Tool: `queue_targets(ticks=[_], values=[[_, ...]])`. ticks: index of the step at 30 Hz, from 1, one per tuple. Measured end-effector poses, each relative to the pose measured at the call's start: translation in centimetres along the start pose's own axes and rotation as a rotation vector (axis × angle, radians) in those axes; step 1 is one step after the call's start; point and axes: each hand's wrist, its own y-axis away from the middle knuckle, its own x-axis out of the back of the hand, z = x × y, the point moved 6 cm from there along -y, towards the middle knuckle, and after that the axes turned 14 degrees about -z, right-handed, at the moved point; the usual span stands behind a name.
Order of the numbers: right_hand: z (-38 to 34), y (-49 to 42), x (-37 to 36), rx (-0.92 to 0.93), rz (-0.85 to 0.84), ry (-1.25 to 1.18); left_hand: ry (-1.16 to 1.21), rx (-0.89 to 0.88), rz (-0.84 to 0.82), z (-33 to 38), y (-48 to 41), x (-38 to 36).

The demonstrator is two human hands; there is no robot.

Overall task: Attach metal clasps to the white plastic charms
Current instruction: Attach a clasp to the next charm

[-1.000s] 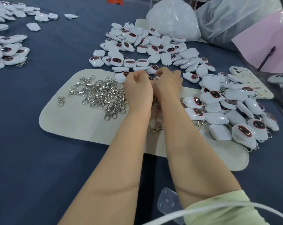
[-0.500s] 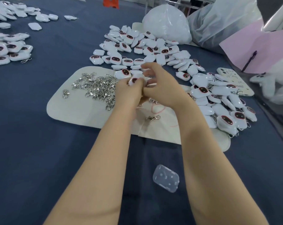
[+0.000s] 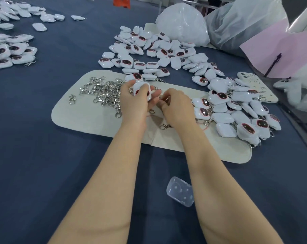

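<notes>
Over beige mat, left hand grips charm; right hand pinches clasp: keep charm steady while hooking.

A dark blue cloth covers the table under soft, even light.
</notes>
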Motion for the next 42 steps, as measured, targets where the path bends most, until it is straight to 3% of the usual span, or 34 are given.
queue_targets(ticks=[8,12,16,20,23,28,42], values=[[0.4,0.6,1.4,-0.023,0.148,-0.229,-0.214,-0.035,-0.036,-0.3,-0.3,-0.3],[0.6,0.9,2.5,0.039,0.25,-0.625,-0.225,-0.026,-0.023,-0.6,-0.7,0.0],[1.0,0.5,1.8,0.045,0.162,-1.052,-0.348,0.013,-0.017,-0.9,-0.6,0.0],[0.6,0.4,1.3,0.109,0.116,-1.243,-0.42,0.023,-0.04,-0.7,-0.6,-0.1],[0.5,0.5,1.4,0.132,0.104,-1.223,-0.419,-0.003,-0.086,-0.6,-0.5,-0.4],[0.3,0.7,1.9,0.142,0.108,-0.977,-0.449,-0.058,-0.156,-0.3,-0.5,-1.0],[-0.4,0.9,2.5,0.164,0.062,-0.748,-0.52,-0.089,-0.106,-0.2,-0.6,-0.9]])
